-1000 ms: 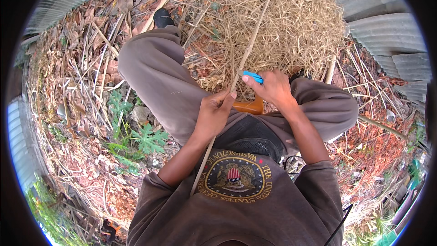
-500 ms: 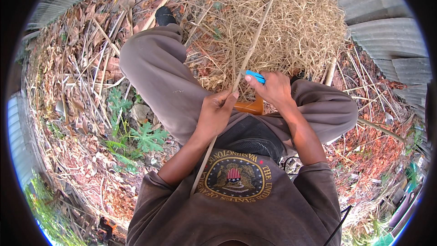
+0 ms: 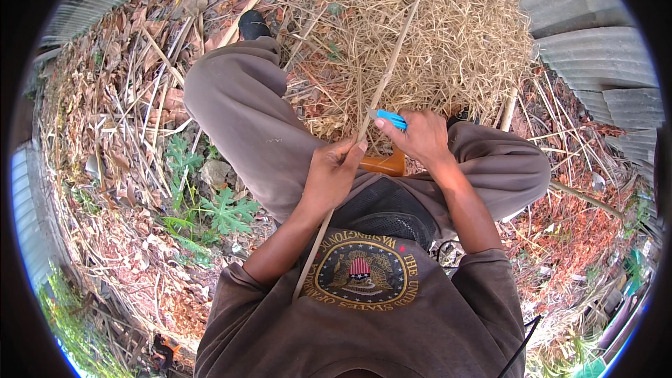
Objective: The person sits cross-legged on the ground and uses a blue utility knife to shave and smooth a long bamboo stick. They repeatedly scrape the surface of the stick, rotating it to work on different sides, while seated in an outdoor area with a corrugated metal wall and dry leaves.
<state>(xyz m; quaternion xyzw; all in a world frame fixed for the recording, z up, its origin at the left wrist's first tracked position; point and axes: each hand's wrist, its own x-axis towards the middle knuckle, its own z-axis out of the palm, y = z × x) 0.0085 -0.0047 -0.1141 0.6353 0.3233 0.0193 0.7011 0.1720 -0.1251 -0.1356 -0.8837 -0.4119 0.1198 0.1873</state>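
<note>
A long, thin pale strip [image 3: 397, 49], looking like split bamboo, runs from the straw pile down across my lap to the front of my shirt. My left hand [image 3: 334, 171] is closed around it near its middle, with the thumb pressed along it. In my right hand [image 3: 422, 134] is a blue utility knife [image 3: 390, 119], gripped just above and to the right of the left hand. The knife's tip end meets the strip or lies right beside it; the blade itself is too small to make out clearly.
Dry shavings and straw form a heap [image 3: 441, 42] beyond my crossed legs. An orange object [image 3: 385, 164] shows between them. Dry leaves and sticks [image 3: 140, 119] cover the ground at left, near a green plant [image 3: 227, 211]. Corrugated metal sheets [image 3: 598, 63] border the right.
My right hand has shifted very slightly with the knife, which sits a touch lower and to the left along the strip. My left hand keeps its place.
</note>
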